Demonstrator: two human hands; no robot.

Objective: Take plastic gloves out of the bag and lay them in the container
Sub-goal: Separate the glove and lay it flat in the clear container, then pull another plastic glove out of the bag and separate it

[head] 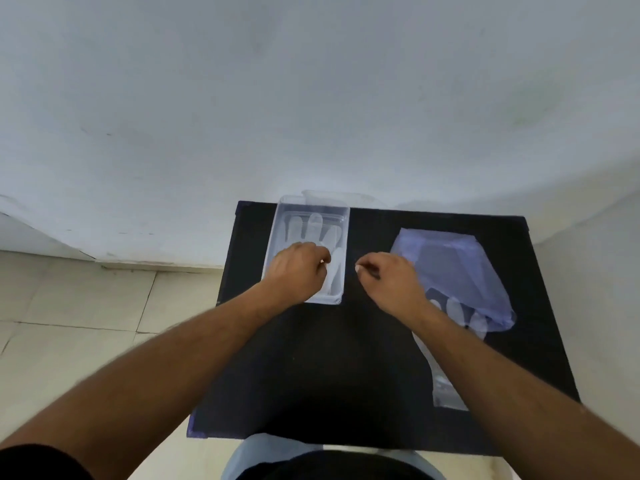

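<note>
While curled over the clear container (341, 216), left hand (298, 268) pinched a glove (313, 230); right hand (391, 280) loosely closed, empty, beside the bag (457, 268).

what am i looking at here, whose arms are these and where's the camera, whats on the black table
There is one picture, from a camera worn on a person's head, looking down at their own bare arms. No machine is involved. On the black table stands a clear plastic container with a see-through plastic glove lying in it. The left hand is over the container, fingers curled above the glove. The right hand hovers beside it, fingers loosely curled, apparently holding nothing. To the right lies a bluish plastic bag with more gloves spilling from its near end.
</note>
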